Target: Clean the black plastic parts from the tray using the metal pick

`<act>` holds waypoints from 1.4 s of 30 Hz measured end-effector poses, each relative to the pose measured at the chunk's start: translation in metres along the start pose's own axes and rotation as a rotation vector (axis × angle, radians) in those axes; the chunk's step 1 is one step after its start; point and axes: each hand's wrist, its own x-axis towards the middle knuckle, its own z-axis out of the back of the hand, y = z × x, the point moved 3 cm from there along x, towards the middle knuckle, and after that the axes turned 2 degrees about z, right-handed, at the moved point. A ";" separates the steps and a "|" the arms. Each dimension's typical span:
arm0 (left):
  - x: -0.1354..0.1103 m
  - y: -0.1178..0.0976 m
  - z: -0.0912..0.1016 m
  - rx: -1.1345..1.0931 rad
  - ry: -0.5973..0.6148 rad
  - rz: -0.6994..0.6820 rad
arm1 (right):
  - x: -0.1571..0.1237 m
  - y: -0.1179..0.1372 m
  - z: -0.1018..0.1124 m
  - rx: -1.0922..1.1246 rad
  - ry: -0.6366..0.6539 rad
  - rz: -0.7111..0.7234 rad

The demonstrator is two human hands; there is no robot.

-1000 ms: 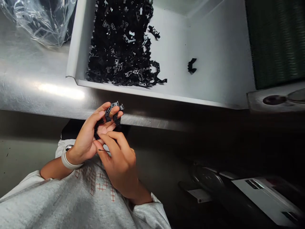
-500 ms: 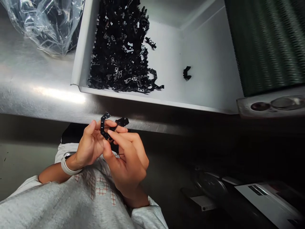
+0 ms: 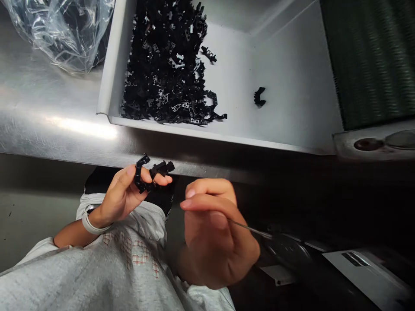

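Observation:
My left hand (image 3: 119, 194) is closed on black angular plastic parts. One C-shaped black plastic part (image 3: 138, 172) stands between thumb and fingers, and another dark part (image 3: 162, 167) lies along the fingertips. Over to the right, apart from these parts, my right hand (image 3: 214, 229) is curled and slightly blurred. A thin metal rod (image 3: 251, 229) sticks out from its palm side toward the right; the rest of this rod is hidden in the hand.
A white tray (image 3: 214, 134) on the metal table (image 3: 48, 125) holds a heap of black plastic parts (image 3: 162, 69). One loose part (image 3: 260, 97) lies at its right. A clear plastic bag (image 3: 68, 39) sits at upper left, a dark green ridged surface (image 3: 372, 65) at upper right.
My right hand has pulled away from the black parts, moving right and bringing the thin rod into clearer view. My left hand stays nearly in place, still holding the parts.

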 end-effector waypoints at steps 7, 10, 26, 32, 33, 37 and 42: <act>-0.004 0.001 -0.006 0.035 0.121 0.055 | 0.016 0.013 0.018 0.033 -0.125 0.168; -0.004 -0.002 -0.012 0.029 0.130 0.082 | 0.016 0.016 0.013 0.015 -0.073 0.179; -0.002 -0.002 -0.018 0.047 0.217 0.114 | 0.007 0.011 -0.003 0.002 -0.175 0.164; -0.001 -0.004 -0.021 0.042 0.237 0.112 | 0.004 0.015 -0.002 -0.008 -0.159 0.120; -0.001 -0.004 -0.021 0.055 0.224 0.118 | 0.003 0.014 -0.002 0.008 -0.136 0.108; -0.002 -0.003 -0.021 0.095 0.188 0.140 | -0.001 0.012 0.000 0.064 -0.107 0.088; -0.003 -0.003 -0.019 0.078 0.177 0.123 | -0.006 0.008 0.000 0.058 -0.101 0.115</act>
